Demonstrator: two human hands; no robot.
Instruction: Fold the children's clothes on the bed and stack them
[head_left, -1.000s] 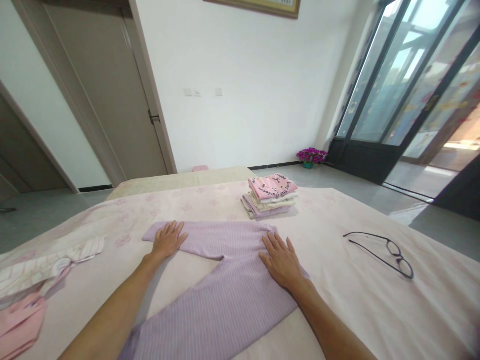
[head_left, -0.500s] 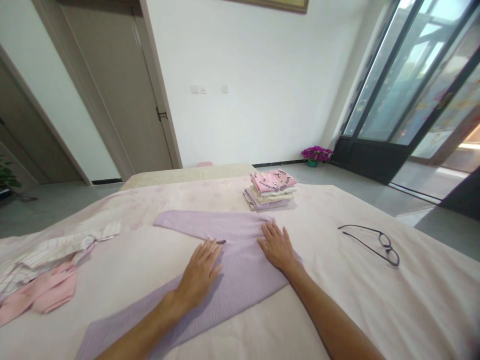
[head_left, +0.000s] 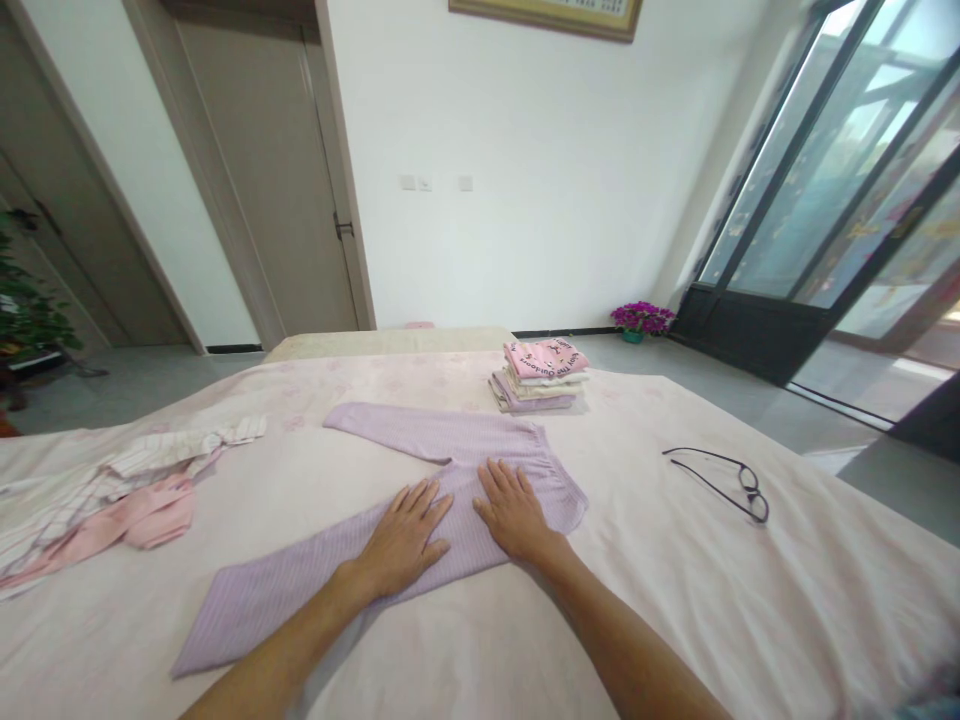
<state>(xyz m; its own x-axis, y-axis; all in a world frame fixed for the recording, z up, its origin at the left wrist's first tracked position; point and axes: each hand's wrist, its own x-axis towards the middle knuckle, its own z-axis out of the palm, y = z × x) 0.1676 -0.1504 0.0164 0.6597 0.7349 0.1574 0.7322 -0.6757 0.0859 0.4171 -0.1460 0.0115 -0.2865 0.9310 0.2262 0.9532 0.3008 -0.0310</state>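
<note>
Lilac ribbed trousers lie spread flat on the bed, the gathered waistband toward the right and the two legs reaching left. My left hand rests palm down on the nearer leg, close to the crotch, its fingers spread. Flat on the upper part of the trousers is my right hand, fingers stretched out and a little apart. Neither hand grips the cloth. Beyond the trousers stands a stack of folded clothes, with a pink printed garment on top.
Striped white clothing and a pink garment lie loosely heaped at the left. Black-framed glasses rest on the pale pink bed sheet at the right. Purple flowers stand on the floor by the glass door.
My right hand has slid left from the waistband onto the middle of the trousers' upper part. The left hand stays on the nearer leg. The camera view has shifted slightly.
</note>
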